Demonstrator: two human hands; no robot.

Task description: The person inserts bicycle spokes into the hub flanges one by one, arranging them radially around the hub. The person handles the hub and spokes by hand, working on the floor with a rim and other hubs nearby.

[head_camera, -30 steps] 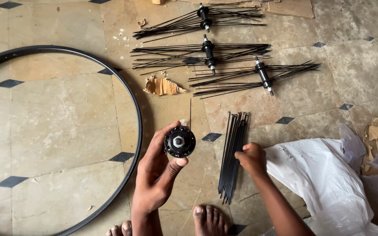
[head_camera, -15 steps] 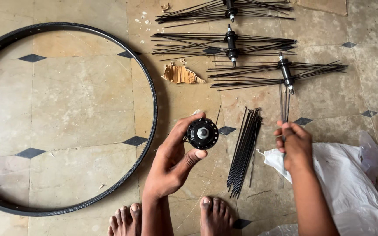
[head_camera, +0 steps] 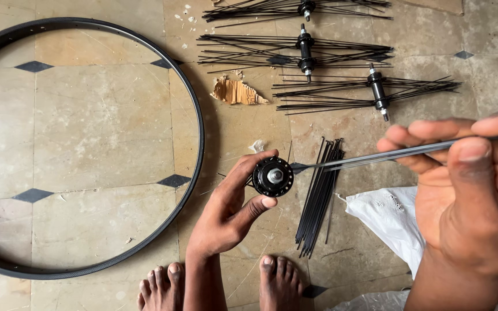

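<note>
Hub and spoke sit between my two hands, but the biggest thing in view is the black round metal wheel rim point(head_camera: 198, 144), lying flat on the beige stone floor point(head_camera: 99, 132) to my left. Beyond it, at the far side, three black hubs already fitted with fanned-out spokes point(head_camera: 305, 47) lie in a staggered row, with a torn scrap of brown cardboard point(head_camera: 236, 92) just beside them. A crumpled white plastic bag point(head_camera: 390, 222) lies on the floor under my right forearm. My right hand point(head_camera: 468, 196), close to the camera and large, pinches a thin grey metal spoke point(head_camera: 376, 156) between thumb and fingers, its far end reaching to the hub's flange; I cannot tell whether it is touching. My left hand point(head_camera: 226, 216) is cupped around the small black round hub with a silver axle point(head_camera: 272, 177), thumb and fingertips closed on its edge, holding it up above the floor. A loose bundle of black spokes point(head_camera: 318, 198) lies on the floor just right of the hub. My bare feet point(head_camera: 278, 282) show at the bottom edge.
</note>
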